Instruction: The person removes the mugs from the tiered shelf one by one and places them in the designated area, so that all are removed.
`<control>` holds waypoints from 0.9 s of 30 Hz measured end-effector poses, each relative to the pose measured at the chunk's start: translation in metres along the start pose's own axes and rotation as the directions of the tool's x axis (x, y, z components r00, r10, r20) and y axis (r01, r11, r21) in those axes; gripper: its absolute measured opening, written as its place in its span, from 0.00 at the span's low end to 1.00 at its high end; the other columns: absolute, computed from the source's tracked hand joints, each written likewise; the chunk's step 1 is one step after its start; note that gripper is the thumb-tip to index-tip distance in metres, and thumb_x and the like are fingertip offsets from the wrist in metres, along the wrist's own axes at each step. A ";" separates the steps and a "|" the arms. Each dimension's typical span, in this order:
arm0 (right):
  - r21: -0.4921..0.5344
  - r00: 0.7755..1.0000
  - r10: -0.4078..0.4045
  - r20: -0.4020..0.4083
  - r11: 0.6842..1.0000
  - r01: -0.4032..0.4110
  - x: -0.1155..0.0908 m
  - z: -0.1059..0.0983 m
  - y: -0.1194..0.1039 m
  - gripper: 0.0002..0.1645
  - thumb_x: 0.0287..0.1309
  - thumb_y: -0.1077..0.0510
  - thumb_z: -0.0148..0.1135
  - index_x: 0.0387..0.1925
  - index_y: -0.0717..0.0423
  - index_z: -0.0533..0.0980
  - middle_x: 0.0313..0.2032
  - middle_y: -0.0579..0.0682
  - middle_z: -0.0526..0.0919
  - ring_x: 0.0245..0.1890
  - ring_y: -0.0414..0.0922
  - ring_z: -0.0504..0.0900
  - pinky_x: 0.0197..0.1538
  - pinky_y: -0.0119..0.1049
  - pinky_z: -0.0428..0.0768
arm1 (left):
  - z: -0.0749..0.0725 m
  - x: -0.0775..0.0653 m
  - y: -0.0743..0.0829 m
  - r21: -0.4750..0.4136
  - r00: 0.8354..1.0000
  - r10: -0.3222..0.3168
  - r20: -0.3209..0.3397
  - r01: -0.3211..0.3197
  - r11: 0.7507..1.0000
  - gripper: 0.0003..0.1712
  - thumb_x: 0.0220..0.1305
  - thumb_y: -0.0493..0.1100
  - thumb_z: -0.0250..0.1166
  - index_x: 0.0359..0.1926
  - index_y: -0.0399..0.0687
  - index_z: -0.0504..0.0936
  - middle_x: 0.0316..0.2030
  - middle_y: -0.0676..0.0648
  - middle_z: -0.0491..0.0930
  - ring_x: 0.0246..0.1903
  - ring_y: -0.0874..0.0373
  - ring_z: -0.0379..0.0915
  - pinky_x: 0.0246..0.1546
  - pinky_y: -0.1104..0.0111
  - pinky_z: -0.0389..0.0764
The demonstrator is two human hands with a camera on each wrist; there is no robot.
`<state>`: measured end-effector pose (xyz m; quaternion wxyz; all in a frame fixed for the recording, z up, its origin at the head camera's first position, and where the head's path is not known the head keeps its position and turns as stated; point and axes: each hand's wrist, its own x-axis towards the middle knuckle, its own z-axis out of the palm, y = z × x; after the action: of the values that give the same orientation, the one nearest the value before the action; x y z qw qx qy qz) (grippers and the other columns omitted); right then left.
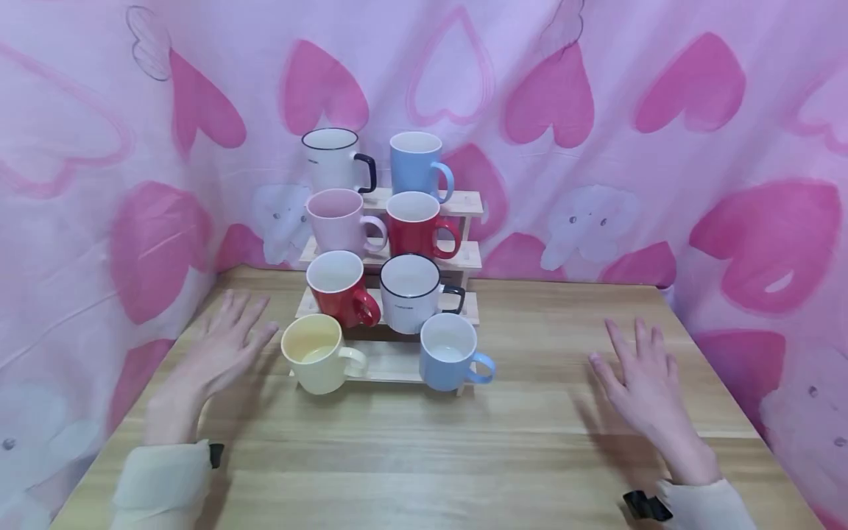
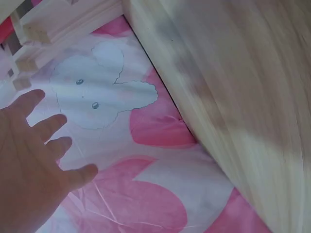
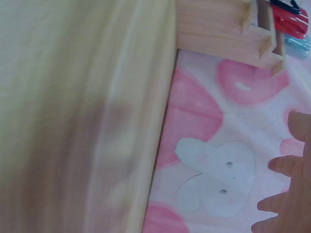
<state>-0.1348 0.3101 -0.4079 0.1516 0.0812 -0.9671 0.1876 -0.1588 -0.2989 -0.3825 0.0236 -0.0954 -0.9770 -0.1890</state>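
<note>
My left hand (image 1: 228,350) hovers over the table to the left of a tiered rack, fingers spread, holding nothing. Out to the right, my right hand (image 1: 642,386) also has its fingers spread and holds nothing. The pale wooden rack (image 1: 391,361) carries mugs in pairs on its steps. On the lowest step are a yellow mug (image 1: 321,361), nearest my left hand, and a light blue mug (image 1: 448,353). Above them are a red mug (image 1: 341,298) and a black-rimmed white mug (image 1: 407,305). Higher sit a pink mug (image 1: 336,224) and another red mug (image 1: 412,228).
On the top step stand a white mug with black handle (image 1: 331,165) and a blue mug (image 1: 414,165). Mug handles point rightward. The wooden table (image 1: 424,456) meets a pink heart-patterned curtain (image 1: 450,73) at the back and both sides.
</note>
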 end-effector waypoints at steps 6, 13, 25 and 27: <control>0.160 0.994 -0.063 -0.091 0.984 0.077 0.007 -0.007 -0.006 0.34 0.69 0.51 0.56 0.69 0.65 0.62 0.69 0.77 0.49 0.69 0.75 0.40 0.61 0.75 0.43 | 0.001 0.005 0.004 -0.172 1.000 0.005 -0.013 -0.007 0.985 0.36 0.78 0.59 0.36 0.75 0.40 0.54 0.74 0.32 0.44 0.72 0.34 0.35 0.65 0.37 0.43; 0.280 0.986 -0.123 -0.117 0.948 0.151 0.024 -0.012 -0.020 0.29 0.65 0.59 0.62 0.64 0.64 0.68 0.70 0.72 0.53 0.69 0.72 0.49 0.62 0.73 0.49 | 0.004 0.020 0.009 -0.315 0.997 -0.048 -0.067 0.025 0.949 0.37 0.77 0.60 0.39 0.71 0.36 0.61 0.68 0.31 0.60 0.67 0.34 0.55 0.65 0.42 0.55; 0.287 0.978 -0.171 -0.121 0.937 0.199 0.056 -0.022 -0.049 0.23 0.67 0.57 0.60 0.61 0.60 0.73 0.69 0.61 0.62 0.63 0.65 0.64 0.48 0.63 0.70 | 0.016 0.064 0.020 -0.476 0.990 -0.066 -0.126 -0.002 0.879 0.29 0.71 0.48 0.60 0.66 0.36 0.70 0.56 0.33 0.75 0.48 0.40 0.77 0.46 0.51 0.79; 0.279 0.973 -0.189 -0.129 0.935 0.219 0.063 -0.023 -0.055 0.22 0.67 0.57 0.60 0.60 0.59 0.74 0.68 0.59 0.64 0.62 0.62 0.67 0.44 0.57 0.73 | 0.016 0.065 0.021 -0.492 0.989 -0.078 -0.122 0.008 0.871 0.28 0.70 0.47 0.62 0.64 0.37 0.71 0.53 0.34 0.77 0.45 0.42 0.78 0.43 0.52 0.81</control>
<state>-0.1765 0.2619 -0.3483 0.2046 0.1931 -0.9064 0.3150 -0.2185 -0.2626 -0.3848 0.0619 -0.0630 -0.8951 -0.4370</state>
